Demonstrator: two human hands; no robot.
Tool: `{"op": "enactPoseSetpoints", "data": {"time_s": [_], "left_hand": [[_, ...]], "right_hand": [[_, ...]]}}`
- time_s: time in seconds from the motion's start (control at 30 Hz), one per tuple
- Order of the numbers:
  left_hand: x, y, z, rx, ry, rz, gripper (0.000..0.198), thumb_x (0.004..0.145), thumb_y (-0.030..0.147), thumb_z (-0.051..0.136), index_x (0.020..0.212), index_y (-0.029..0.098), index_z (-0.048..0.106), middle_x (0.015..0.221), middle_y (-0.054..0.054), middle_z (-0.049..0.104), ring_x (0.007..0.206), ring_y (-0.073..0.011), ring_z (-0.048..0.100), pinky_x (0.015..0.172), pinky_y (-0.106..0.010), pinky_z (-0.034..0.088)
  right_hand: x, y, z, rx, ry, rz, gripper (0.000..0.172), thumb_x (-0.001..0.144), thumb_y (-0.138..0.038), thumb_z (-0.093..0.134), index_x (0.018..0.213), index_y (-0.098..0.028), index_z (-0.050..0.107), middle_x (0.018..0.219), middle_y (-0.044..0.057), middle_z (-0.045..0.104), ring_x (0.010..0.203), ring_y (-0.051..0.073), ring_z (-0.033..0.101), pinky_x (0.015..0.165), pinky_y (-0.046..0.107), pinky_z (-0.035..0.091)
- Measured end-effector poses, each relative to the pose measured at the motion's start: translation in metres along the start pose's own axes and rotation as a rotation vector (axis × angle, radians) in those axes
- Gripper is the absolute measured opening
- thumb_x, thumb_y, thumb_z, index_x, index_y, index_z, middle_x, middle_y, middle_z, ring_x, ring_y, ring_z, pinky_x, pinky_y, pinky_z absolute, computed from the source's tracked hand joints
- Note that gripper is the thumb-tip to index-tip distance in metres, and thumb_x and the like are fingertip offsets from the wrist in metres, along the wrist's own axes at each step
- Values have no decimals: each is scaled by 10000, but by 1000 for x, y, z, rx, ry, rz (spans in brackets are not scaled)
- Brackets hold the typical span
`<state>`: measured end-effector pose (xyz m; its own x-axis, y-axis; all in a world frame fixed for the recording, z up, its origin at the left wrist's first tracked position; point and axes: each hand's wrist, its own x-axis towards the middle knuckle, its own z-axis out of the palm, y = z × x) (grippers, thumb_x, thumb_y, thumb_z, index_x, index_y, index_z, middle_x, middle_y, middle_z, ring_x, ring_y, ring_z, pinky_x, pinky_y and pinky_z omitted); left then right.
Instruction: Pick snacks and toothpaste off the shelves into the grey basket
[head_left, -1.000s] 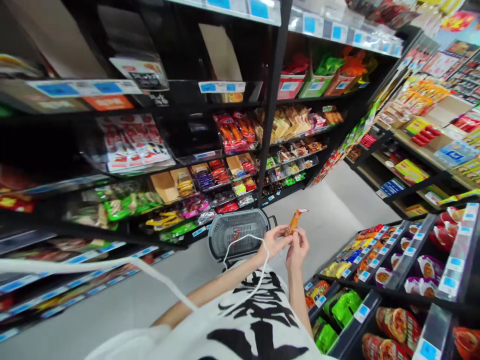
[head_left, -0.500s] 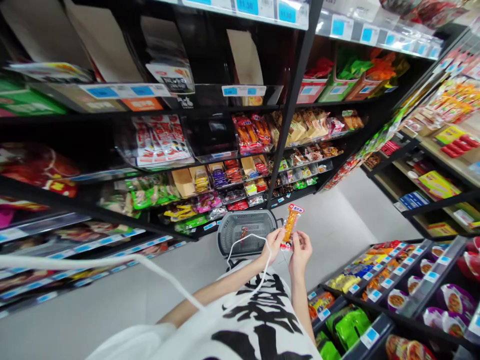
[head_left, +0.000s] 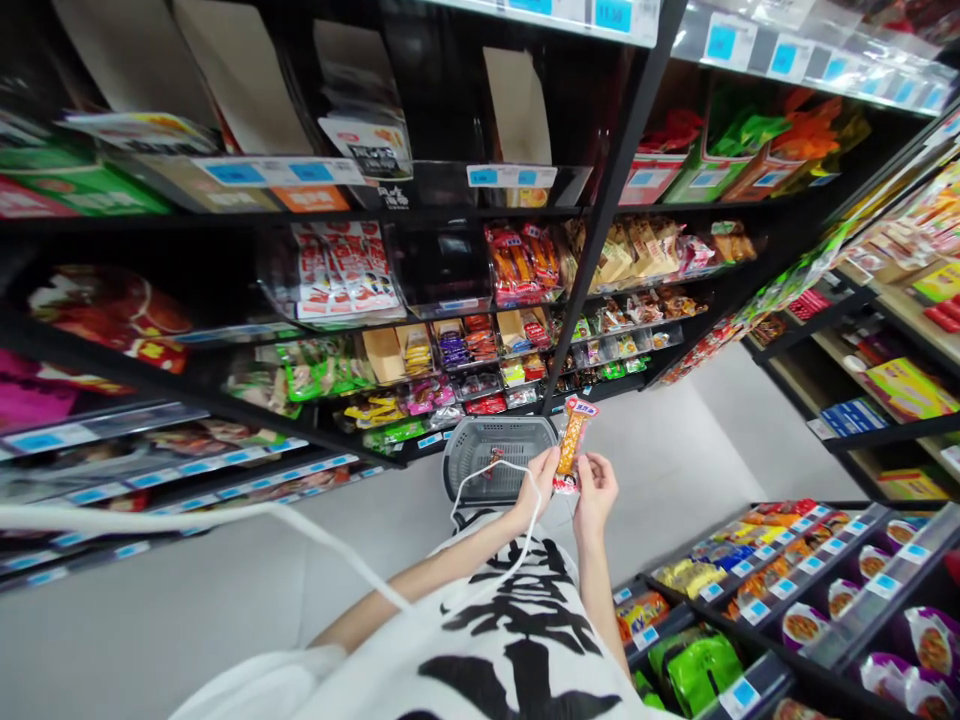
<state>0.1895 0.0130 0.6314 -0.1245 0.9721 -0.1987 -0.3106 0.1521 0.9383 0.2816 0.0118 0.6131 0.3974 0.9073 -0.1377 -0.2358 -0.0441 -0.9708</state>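
Note:
Between my two hands is a snack packet (head_left: pixel 572 440), long and narrow, with orange-brown food under clear plastic and red-and-white ends. My left hand (head_left: pixel 538 482) pinches its left edge near the lower end. On the other side, my right hand (head_left: pixel 595 488) has thumb and fingers pinched at the packet's lower right edge. Just left of my hands, a grey shopping basket (head_left: pixel 459 470) stands low by the shelf. One small reddish packet (head_left: pixel 495 458) lies inside it. A white cord (head_left: pixel 330 548) hangs across the view in front of my left arm.
Tall black shelves (head_left: pixel 615 130) with snack packets rise ahead and to the left. At lower right, a slanted display (head_left: pixel 757 570) holds several bagged and cup foods. Grey floor (head_left: pixel 667 440) runs between them, and another shelf unit (head_left: pixel 862 390) stands at far right.
The view has turned slightly left, so the shelves sit farther right. The snack packet is now more upright and a little nearer the basket. Both hands still grip it.

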Motion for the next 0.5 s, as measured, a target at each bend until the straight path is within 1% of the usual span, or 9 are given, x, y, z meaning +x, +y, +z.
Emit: {"op": "enactPoseSetpoints", "data": {"time_s": [0.17, 0.27, 0.33, 0.4, 0.5], "left_hand": [[5, -10, 0, 48, 7, 6, 526, 912, 642, 519, 848, 145, 678, 838, -63, 702, 800, -200, 625, 760, -283, 485], [8, -11, 0, 64, -10, 44, 512, 952, 612, 468, 877, 154, 682, 877, -70, 716, 847, -208, 643, 797, -289, 493], [10, -7, 1, 46, -26, 53, 508, 969, 604, 433, 945, 164, 687, 927, -81, 734, 907, -224, 666, 850, -308, 503], [12, -3, 0, 20, -28, 45, 494, 972, 597, 432, 1028, 172, 679, 972, -88, 747, 947, -236, 681, 882, -326, 512], [15, 2, -1, -1, -2, 44, 476, 968, 581, 457, 1113, 175, 658, 1013, -97, 751, 976, -244, 688, 873, -335, 526]], "right_hand": [[3, 2, -1, 26, 23, 8, 401, 733, -434, 801, 959, -144, 640, 779, 37, 676, 743, 175, 649, 682, 283, 517], [4, 2, -1, 46, 25, 34, 400, 738, -441, 803, 954, -145, 643, 831, 58, 698, 776, 178, 654, 695, 282, 519], [5, 2, -1, 38, 37, 61, 406, 740, -467, 796, 937, -145, 646, 816, 48, 684, 719, 156, 626, 636, 254, 498], [6, 2, 1, 22, 38, 79, 414, 737, -489, 790, 916, -144, 647, 773, 26, 654, 629, 120, 567, 553, 219, 443], [9, 5, 5, -2, -15, 86, 411, 755, -491, 775, 925, -139, 650, 787, 30, 650, 580, 93, 512, 502, 197, 380]]}}
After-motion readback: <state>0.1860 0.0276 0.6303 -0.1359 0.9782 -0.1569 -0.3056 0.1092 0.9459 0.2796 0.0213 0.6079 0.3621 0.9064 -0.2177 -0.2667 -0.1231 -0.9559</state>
